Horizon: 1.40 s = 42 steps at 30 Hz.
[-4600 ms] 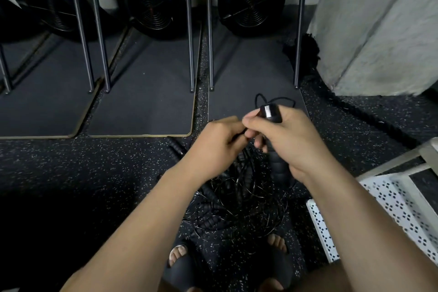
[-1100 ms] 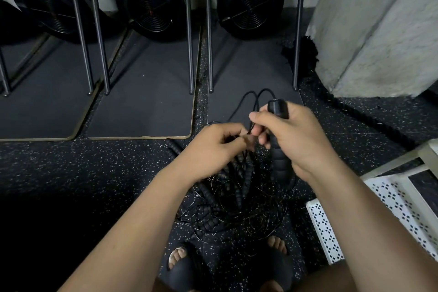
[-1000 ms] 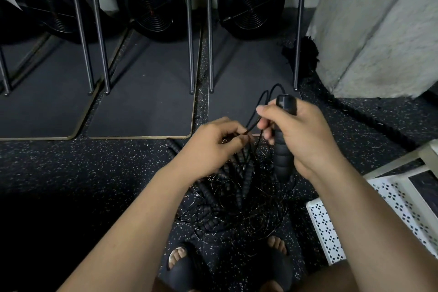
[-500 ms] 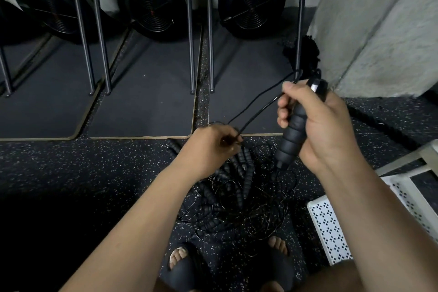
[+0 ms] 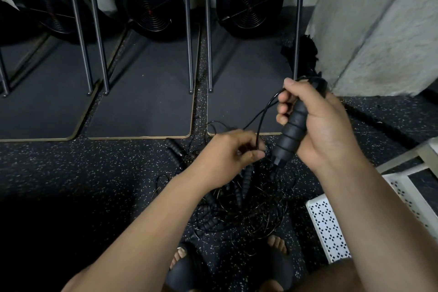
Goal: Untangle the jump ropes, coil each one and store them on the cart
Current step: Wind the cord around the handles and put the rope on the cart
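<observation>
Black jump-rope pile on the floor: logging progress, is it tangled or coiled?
Tangled. The black jump-rope pile is loose thin cords crossing around ribbed handles, no neat coil.

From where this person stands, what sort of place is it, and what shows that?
Probably a gym: black fan-wheel machines stand on dark mats, the floor is speckled rubber, and tangled jump ropes lie on it.

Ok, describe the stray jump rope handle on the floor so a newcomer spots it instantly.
Find the middle black floor mat; just in front of its near right corner, on the speckled floor, lies a ribbed black handle, slanted. Unlike the others, it sits at the left edge of the rope tangle, not buried in the pile.
</observation>
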{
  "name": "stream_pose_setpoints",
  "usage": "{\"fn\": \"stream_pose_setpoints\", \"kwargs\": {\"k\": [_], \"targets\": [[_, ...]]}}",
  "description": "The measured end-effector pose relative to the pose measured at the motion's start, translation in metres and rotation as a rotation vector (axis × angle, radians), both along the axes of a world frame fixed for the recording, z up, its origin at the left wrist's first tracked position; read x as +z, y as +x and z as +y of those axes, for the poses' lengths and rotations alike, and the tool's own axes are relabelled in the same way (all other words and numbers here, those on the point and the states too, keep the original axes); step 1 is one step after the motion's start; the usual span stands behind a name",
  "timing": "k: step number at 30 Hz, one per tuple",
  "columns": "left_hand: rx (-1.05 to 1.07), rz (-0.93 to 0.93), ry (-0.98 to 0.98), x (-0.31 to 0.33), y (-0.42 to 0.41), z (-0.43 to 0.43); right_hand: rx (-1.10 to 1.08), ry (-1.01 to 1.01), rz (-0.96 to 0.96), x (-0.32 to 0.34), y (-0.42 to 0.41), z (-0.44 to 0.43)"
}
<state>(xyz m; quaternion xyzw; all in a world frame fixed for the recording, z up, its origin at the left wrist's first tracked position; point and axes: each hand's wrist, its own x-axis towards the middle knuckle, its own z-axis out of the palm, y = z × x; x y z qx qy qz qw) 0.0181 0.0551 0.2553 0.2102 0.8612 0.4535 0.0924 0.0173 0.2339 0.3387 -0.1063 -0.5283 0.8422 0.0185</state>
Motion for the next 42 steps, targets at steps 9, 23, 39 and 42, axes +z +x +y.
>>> {"fn": "stream_pose_setpoints", "kwargs": {"k": [9,23,39,42], "targets": [[0.024,-0.119,0.11,0.003,0.0,-0.009,0.032,0.084,-0.049,-0.01,-0.006,0.008],[0.349,-0.194,0.603,0.021,-0.011,-0.027,0.471,0.807,-0.107,-0.039,0.009,-0.025],[-0.126,-0.342,0.295,0.005,0.027,-0.001,0.143,0.179,-0.024,-0.017,-0.001,0.0],[-0.119,-0.203,0.11,-0.001,0.027,0.004,0.057,0.08,-0.048,-0.017,-0.006,0.008]]}}
